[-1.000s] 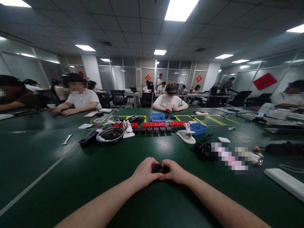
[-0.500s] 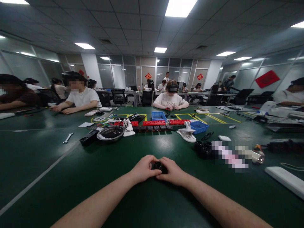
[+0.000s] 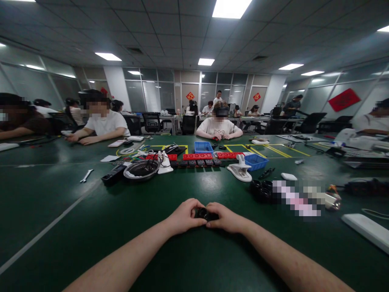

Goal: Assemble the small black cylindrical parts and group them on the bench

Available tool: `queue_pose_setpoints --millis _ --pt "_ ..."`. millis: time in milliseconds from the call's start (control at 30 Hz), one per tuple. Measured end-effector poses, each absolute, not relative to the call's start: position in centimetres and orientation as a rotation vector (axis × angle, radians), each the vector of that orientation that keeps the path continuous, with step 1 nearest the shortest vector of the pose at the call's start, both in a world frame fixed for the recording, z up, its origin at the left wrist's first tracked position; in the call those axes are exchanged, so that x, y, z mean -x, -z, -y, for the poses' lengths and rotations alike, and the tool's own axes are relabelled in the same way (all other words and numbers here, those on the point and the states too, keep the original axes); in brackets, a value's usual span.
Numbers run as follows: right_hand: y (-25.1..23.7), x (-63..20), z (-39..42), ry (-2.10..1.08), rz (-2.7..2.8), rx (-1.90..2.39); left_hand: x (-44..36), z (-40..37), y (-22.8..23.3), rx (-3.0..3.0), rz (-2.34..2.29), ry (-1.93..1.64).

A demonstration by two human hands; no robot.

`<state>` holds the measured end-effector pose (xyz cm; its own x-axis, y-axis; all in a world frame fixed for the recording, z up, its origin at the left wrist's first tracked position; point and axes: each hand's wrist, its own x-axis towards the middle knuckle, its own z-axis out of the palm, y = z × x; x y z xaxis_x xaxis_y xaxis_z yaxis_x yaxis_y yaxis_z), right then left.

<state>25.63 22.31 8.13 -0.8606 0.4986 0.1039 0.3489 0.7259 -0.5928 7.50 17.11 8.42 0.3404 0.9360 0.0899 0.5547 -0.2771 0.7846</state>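
Note:
A small black ring-shaped part (image 3: 203,213) sits between my two hands just above the green table (image 3: 91,227). My left hand (image 3: 184,216) grips it from the left with fingers curled around it. My right hand (image 3: 226,217) grips it from the right. Most of the part is hidden by my fingers. A little way to the right, several similar black round parts (image 3: 260,190) lie on the table.
Across the table lie a metal bowl (image 3: 140,169), white clips (image 3: 241,170), blue bins (image 3: 255,162), rows of red and black blocks (image 3: 197,156), a wrench (image 3: 86,175) and a white bar (image 3: 366,230). Other people sit at the far side and at both ends.
My hands stay together on the black part; the fingers have shifted slightly around it. The view has tilted a little.

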Motion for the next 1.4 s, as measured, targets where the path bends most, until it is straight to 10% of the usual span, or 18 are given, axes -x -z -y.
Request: queue_pose_setpoints --millis 467,800,1400 --pt "-7.9 -25.3 -22.1 -0.845 2.591 0.877 -8.2 -16.4 -9.2 -1.997 -1.408 -0.721" --pt "-7.1 -23.8 -20.1 -0.19 2.556 1.219 -9.5 -15.6 -9.0 -2.048 -1.707 -0.821" --pt "-9.0 -25.9 -22.3 -0.918 2.717 0.595 -7.9 -16.2 -9.6 -2.071 -1.343 -0.693"
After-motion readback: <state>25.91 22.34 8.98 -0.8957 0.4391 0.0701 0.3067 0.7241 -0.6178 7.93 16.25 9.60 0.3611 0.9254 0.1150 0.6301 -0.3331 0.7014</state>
